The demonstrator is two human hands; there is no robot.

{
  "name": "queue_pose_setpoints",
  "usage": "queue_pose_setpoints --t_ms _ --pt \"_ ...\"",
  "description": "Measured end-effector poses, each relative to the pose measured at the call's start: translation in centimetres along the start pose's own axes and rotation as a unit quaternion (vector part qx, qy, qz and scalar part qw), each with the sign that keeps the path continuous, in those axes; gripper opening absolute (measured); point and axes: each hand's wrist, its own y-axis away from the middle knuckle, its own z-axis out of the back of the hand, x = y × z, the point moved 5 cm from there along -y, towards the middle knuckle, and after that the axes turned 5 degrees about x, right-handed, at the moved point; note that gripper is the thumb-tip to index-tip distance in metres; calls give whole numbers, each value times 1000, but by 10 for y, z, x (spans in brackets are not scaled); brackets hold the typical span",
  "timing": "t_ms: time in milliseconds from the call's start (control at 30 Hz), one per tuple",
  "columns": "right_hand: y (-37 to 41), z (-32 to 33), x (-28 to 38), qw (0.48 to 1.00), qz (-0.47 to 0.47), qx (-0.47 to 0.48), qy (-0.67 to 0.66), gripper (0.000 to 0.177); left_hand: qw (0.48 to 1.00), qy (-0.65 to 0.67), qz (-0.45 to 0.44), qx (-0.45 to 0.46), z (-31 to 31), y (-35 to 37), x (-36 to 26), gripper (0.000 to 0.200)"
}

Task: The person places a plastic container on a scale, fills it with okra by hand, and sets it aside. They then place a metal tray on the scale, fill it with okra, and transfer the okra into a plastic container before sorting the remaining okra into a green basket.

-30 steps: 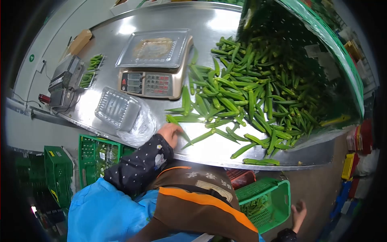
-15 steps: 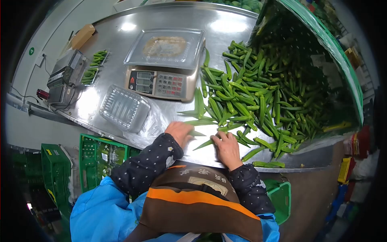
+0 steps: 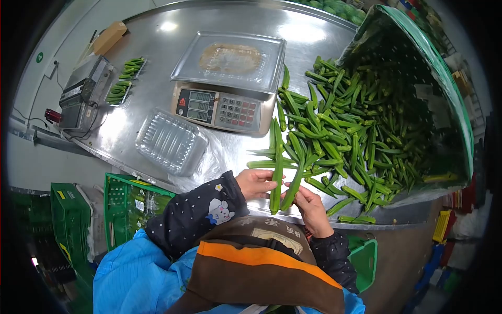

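Near the table's front edge, my left hand [image 3: 256,184] is closed on a long green okra pod [image 3: 277,180], held with its stem end toward me. Just to the right, my right hand [image 3: 310,210] pinches another okra pod [image 3: 294,188], which slants up and away. A large loose pile of okra [image 3: 334,131] lies just beyond and to the right of both hands. Behind them stands a digital scale [image 3: 238,111] with a clear tray [image 3: 230,60] on top.
Clear plastic trays [image 3: 170,141] sit left of the scale on the metal table [image 3: 151,52]. Farther left are two small packs of okra [image 3: 119,91] beside a grey machine [image 3: 83,102]. An open crate [image 3: 444,73] borders the pile; green crates [image 3: 107,209] stand below the table.
Both hands have closed on okra pods and lifted them near the table edge. The view has shifted slightly, so the scale and pile appear farther right.
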Motion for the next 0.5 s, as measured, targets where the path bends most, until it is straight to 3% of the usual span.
queue_pose_setpoints --t_ms 233,333,433,467,500 --pt "-5 -7 -3 1000 7 -3 -5 35 999 34 36 -17 2 -1 -1 33" --pt "-7 -14 -6 997 -7 -9 -77 34 998 12 39 -40 6 -10 5 30" --pt "-9 -18 -6 999 32 -27 -12 45 989 -121 -14 -82 3 -24 14 33" --pt "-4 -17 -3 999 32 -28 -12 45 992 -104 -44 -56 -6 -25 14 33" --pt "7 -10 0 998 16 -52 -43 47 996 -72 -7 -56 -8 -26 16 29"
